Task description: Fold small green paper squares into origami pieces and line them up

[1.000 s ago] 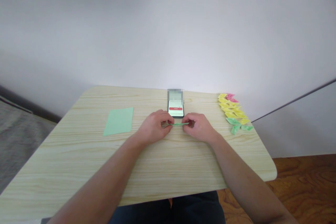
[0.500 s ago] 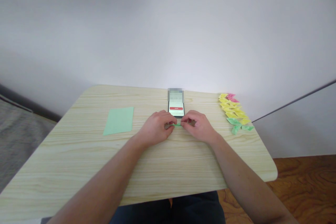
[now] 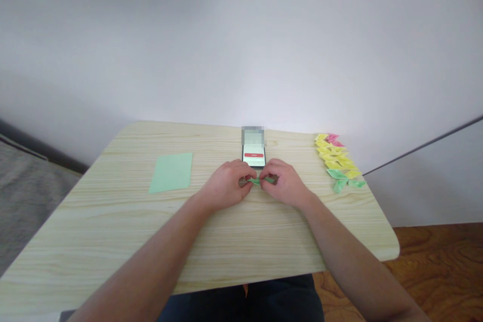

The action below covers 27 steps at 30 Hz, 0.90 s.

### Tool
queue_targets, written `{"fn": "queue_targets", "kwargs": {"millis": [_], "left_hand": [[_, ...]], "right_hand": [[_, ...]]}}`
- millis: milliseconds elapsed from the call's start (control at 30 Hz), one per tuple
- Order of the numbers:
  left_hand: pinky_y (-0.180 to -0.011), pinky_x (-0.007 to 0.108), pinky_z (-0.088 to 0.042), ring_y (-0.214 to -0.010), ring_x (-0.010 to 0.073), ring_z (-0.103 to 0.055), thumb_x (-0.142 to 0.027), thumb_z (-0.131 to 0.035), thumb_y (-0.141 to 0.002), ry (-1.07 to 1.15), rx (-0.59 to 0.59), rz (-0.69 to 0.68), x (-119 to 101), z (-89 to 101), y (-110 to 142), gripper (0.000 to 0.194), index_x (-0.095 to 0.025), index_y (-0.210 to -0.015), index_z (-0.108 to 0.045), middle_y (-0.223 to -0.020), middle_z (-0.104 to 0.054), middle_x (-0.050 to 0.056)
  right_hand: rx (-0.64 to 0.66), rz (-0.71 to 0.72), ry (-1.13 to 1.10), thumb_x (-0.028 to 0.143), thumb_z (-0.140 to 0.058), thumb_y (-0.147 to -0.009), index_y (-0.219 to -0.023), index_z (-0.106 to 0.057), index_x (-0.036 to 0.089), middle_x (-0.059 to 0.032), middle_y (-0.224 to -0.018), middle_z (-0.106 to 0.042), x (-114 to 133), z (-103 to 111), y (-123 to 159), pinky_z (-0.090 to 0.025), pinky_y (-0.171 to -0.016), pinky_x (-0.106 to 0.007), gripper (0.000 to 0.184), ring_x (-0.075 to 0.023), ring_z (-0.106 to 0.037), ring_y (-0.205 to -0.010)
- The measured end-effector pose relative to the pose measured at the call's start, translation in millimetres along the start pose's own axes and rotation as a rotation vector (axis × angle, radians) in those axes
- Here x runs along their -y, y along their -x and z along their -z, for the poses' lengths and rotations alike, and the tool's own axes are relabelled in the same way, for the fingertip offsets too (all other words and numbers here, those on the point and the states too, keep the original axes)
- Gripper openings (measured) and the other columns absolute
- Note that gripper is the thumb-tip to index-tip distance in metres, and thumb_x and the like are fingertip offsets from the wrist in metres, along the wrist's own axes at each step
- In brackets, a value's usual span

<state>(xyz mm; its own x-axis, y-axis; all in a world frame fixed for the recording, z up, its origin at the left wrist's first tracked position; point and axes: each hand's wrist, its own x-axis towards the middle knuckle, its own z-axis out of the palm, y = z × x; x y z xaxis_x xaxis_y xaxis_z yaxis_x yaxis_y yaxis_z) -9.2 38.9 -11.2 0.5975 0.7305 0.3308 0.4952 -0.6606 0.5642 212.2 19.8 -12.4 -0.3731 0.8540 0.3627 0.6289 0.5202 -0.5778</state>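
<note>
A small folded piece of green paper is pinched between my two hands over the middle of the table. My left hand grips its left end with thumb and fingers closed. At the other end, my right hand pinches it the same way, and a bit of green shows behind those fingertips. The fingers partly cover the paper, so its full shape is hidden. Just beyond my fingertips lies a phone with a lit screen and a red bar on it.
A flat green paper sheet lies on the wooden table to the left. Along the right edge sit several folded yellow papers, with pink ones behind and green ones in front. A white wall rises behind.
The folded green paper has turned in my fingers, so more of its surface shows between and behind the fingertips. Both hands stay in nearly the same place.
</note>
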Motion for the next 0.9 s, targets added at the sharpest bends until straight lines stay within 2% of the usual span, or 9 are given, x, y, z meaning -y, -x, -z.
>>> {"fn": "queue_targets", "kwargs": {"millis": [200,333,567,800,900], "left_hand": [[-0.081,0.034,-0.048,-0.089,0.0203,-0.062,-0.013,-0.064,-0.083,0.035,0.023,-0.018,-2,1.8,-1,0.019,-0.023,-0.098,-0.072,-0.089,-0.069,0.004],[-0.082,0.034,-0.048,-0.090,0.0207,-0.062,-0.013,-0.062,-0.085,0.012,0.042,-0.056,-2,3.0,0,0.014,-0.023,-0.090,-0.071,-0.086,-0.070,0.003],[-0.081,0.034,-0.048,-0.089,0.0207,-0.062,-0.013,-0.064,-0.083,0.017,0.025,-0.018,0,1.2,0,0.013,-0.023,-0.088,-0.071,-0.086,-0.069,0.003],[-0.076,0.032,-0.048,-0.082,0.0184,-0.061,-0.014,-0.063,-0.082,0.064,0.006,0.017,0,-1.3,-1,0.014,-0.023,-0.087,-0.072,-0.082,-0.066,0.002],[-0.076,0.031,-0.050,-0.081,0.0176,-0.061,-0.016,-0.063,-0.082,0.109,0.004,0.038,-1,-3.0,0,0.017,-0.024,-0.093,-0.074,-0.085,-0.067,0.002]], "right_hand": [[0.027,-0.002,0.071,0.013,-0.074,-0.076,-0.082,-0.072,0.022,-0.0028,-0.084,-0.067,0,-2,-2,-0.047,-0.080,-0.034,0.011,-0.0213,-0.059,-0.087],[0.038,0.008,0.082,0.014,-0.074,-0.076,-0.079,-0.072,0.022,-0.0027,-0.084,-0.066,0,-1,-2,-0.047,-0.079,-0.034,0.009,-0.0209,-0.058,-0.086],[0.046,0.000,0.074,0.016,-0.074,-0.079,-0.077,-0.073,0.022,-0.0029,-0.088,-0.067,-2,0,-1,-0.048,-0.081,-0.033,0.007,-0.0199,-0.060,-0.088],[0.108,-0.023,0.186,0.017,-0.070,-0.081,-0.087,-0.075,0.022,-0.0041,-0.093,-0.071,9,8,-4,-0.049,-0.086,-0.034,0.009,-0.0213,-0.063,-0.094],[0.119,-0.030,0.233,0.016,-0.069,-0.082,-0.086,-0.074,0.023,-0.0035,-0.091,-0.072,14,13,0,-0.049,-0.088,-0.036,0.009,-0.0222,-0.063,-0.095]]}}
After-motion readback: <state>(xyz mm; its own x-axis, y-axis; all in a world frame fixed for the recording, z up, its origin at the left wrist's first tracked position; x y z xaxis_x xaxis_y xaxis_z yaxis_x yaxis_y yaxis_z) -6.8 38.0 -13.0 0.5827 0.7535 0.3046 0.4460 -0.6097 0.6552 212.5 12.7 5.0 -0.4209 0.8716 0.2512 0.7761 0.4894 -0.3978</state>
